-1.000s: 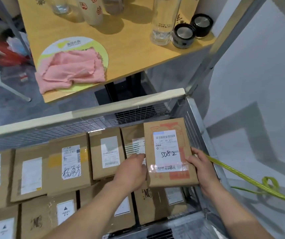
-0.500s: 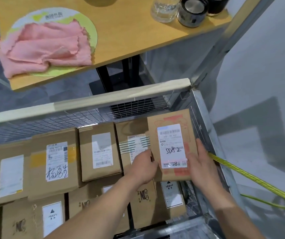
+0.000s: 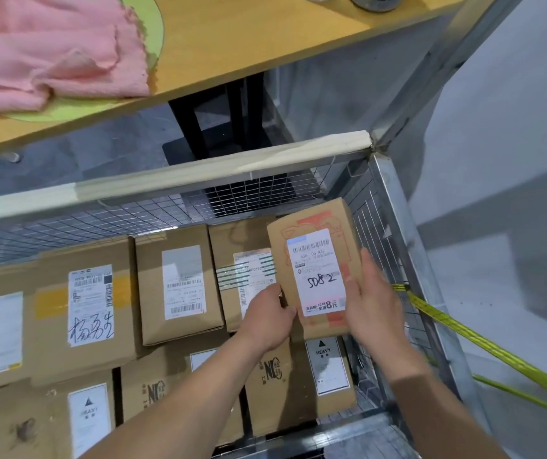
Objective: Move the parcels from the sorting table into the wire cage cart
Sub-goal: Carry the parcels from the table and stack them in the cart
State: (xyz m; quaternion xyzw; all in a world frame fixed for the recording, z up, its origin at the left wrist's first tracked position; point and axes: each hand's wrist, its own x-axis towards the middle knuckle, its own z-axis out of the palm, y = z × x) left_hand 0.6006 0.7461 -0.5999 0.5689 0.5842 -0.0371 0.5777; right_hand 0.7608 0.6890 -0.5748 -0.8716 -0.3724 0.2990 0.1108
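Observation:
A small brown parcel (image 3: 315, 246) with a white label marked in black pen hangs inside the far right corner of the wire cage cart (image 3: 394, 207). My left hand (image 3: 267, 321) grips its lower left edge. My right hand (image 3: 373, 306) holds its right side, fingers over the face. Beneath it lie several brown parcels, among them one with green stripes (image 3: 242, 260) and one labelled HEAVY (image 3: 325, 369).
The cart's padded top rail (image 3: 199, 175) runs across the far side. Behind it stands a wooden table (image 3: 249, 38) with a pink cloth (image 3: 43, 54) on a green mat. A yellow strap (image 3: 484, 342) leads off the cart's right wall over the grey floor.
The parcel has gone down and forward into the cart's right corner, held by both hands. The view has tilted down, so the table's glasses slid out of view.

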